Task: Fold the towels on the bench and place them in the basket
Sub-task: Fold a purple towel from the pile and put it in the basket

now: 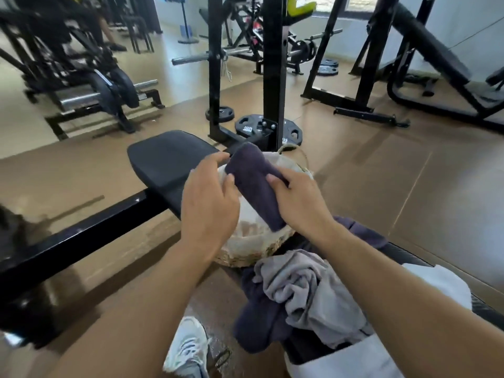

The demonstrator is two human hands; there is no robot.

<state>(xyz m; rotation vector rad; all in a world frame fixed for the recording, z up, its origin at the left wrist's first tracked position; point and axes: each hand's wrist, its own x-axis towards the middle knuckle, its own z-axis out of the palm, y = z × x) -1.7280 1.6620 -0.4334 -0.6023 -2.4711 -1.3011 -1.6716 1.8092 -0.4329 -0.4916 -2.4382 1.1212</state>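
Observation:
A folded dark purple towel (252, 178) hangs over the woven basket (253, 256), which stands on the floor beside the bench. My right hand (297, 201) grips the towel's near right side. My left hand (208, 203) touches its left edge with the fingers spread. On the bench (403, 255) near me lie a crumpled grey towel (308, 293), a dark purple towel (256, 317) under it and a white towel (441, 282) at the right.
A second black bench pad (166, 159) on a black frame (81, 230) reaches in from the left, just behind the basket. A rack post (272, 77) and weight plates (251, 126) stand beyond. My shoe (188, 347) is on the floor below.

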